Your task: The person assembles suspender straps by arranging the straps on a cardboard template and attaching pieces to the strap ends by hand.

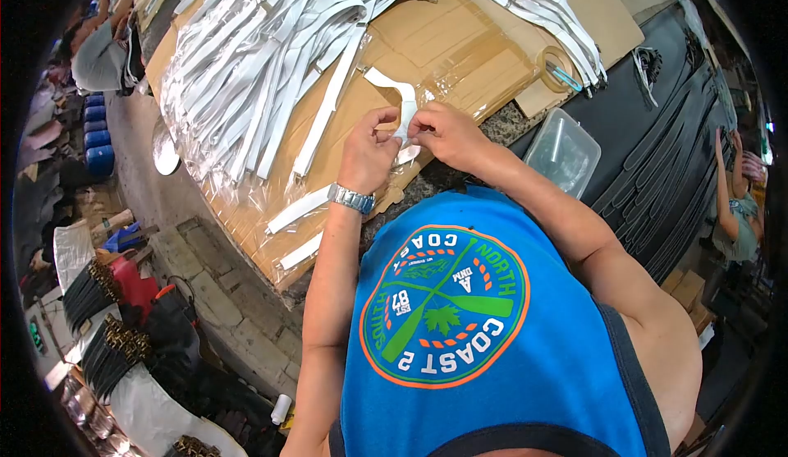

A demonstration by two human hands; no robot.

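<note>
Both of my hands are closed on a white strap [408, 105] at the front edge of the cardboard. My left hand [369, 151], with a metal watch on its wrist, pinches it between thumb and fingers from the left. From the right, my right hand [446, 133] grips the same strap, fingers bent close together. The strap's far end curls up and away over the board, and a short white part hangs below my fingers. Beside my left wrist lie the ends of other white straps [297, 211]. My fingers hide the exact spot being held.
A large pile of white straps [246, 71] covers the cardboard's [443, 46] left side, with more straps [542, 1] at the far right. A tape roll [560, 69] and a clear plastic box [564, 153] sit right, near black straps [665, 161]. Other people are at both sides.
</note>
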